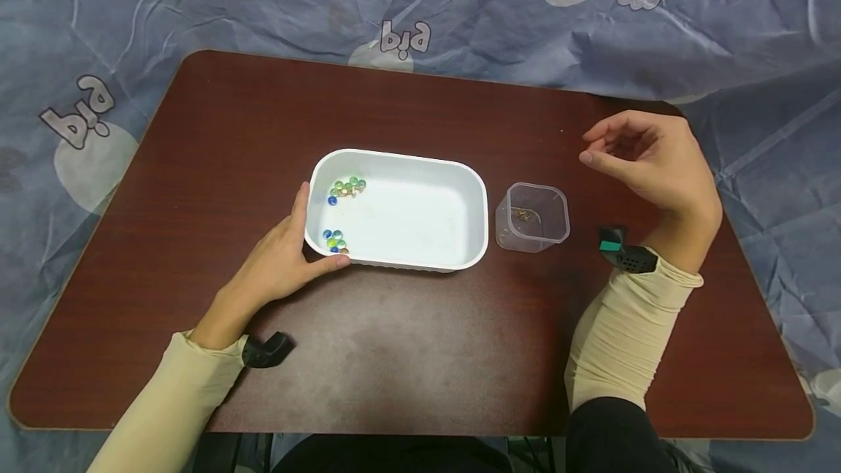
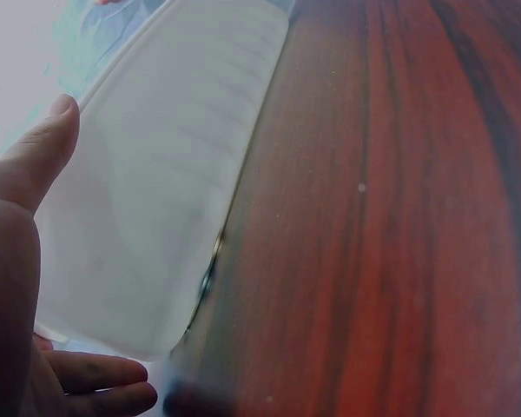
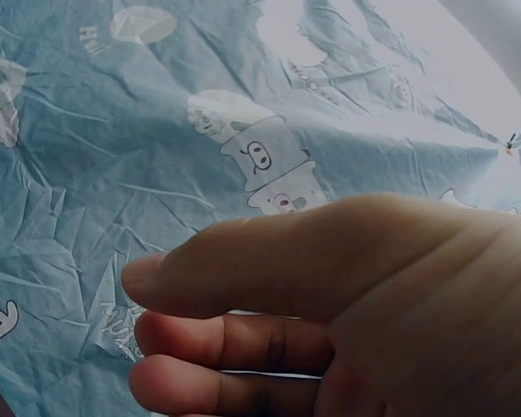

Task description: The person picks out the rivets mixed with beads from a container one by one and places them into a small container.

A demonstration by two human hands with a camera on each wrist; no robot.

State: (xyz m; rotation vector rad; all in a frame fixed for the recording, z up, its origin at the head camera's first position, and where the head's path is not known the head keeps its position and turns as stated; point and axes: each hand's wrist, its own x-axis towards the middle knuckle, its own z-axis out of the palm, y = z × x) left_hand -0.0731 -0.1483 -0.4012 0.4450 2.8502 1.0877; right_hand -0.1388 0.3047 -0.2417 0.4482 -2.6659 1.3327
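A white oblong tray (image 1: 407,210) stands mid-table. Toward its left end lie two clusters of glass marbles, one of them green marbles (image 1: 348,185) with small gold-coloured pieces among them, the other mixed colours (image 1: 335,242). My left hand (image 1: 272,258) rests against the tray's near left corner, thumb along the near rim and straight fingers along the left end. In the left wrist view, the thumb (image 2: 48,143) lies at the rim of the tray's outer wall (image 2: 156,174). My right hand (image 1: 660,155) is raised near the table's far right corner, its fingers loosely bent, with nothing visible in it.
Just right of the tray stands a clear plastic cup (image 1: 532,217) with small gold-coloured pieces at its bottom. The brown table (image 1: 407,341) has rounded corners. Blue printed cloth (image 1: 296,13) surrounds it on the far side and both flanks.
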